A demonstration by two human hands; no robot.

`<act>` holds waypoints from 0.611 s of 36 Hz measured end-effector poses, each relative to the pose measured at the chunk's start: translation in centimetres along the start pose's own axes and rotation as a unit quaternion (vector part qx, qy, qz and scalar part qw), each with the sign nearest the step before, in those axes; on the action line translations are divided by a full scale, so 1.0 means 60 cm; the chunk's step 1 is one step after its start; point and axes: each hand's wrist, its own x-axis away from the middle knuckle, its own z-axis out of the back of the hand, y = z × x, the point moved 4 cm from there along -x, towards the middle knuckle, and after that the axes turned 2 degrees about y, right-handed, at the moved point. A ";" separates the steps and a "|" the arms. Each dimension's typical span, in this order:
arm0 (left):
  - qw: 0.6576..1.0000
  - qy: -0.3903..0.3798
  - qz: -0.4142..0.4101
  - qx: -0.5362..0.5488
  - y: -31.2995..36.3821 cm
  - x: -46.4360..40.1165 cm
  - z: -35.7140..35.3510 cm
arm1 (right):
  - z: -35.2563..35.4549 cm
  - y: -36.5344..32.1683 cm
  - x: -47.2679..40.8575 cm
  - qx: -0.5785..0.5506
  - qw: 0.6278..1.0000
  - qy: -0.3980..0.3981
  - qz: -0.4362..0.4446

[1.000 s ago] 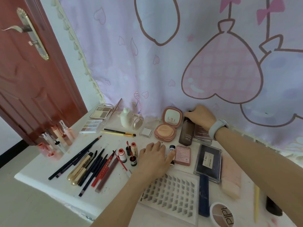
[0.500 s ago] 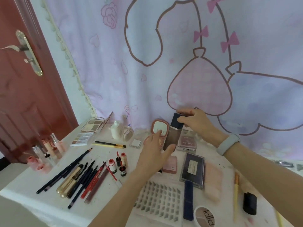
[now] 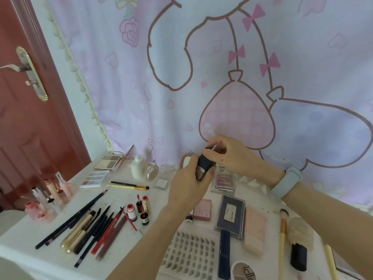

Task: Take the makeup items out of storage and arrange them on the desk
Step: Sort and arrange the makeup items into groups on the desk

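Head view: left hand (image 3: pixel 187 188) grips a dark bottle (image 3: pixel 203 166) above the desk (image 3: pixel 24 235); right hand (image 3: pixel 230 154) pinches its top at 12 o'clock.

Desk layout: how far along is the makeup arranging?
Mostly done: pencils, palettes, lash tray and dark case already lie on the desk. In hand: both the left hand and right hand hold a dark bottle above the desk. Left: setting it down; no storage visible.
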 end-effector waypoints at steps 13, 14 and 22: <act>0.908 -0.025 0.298 0.295 -0.079 0.004 -0.005 | 0.076 0.038 -0.030 -0.297 0.918 0.260 -0.048; 0.884 -0.035 0.318 0.342 -0.080 0.001 -0.005 | 0.062 0.052 -0.029 -0.308 0.921 0.229 -0.068; 0.937 -0.092 0.222 0.255 -0.075 -0.028 -0.002 | -0.028 0.157 0.003 -0.238 0.952 0.069 -0.177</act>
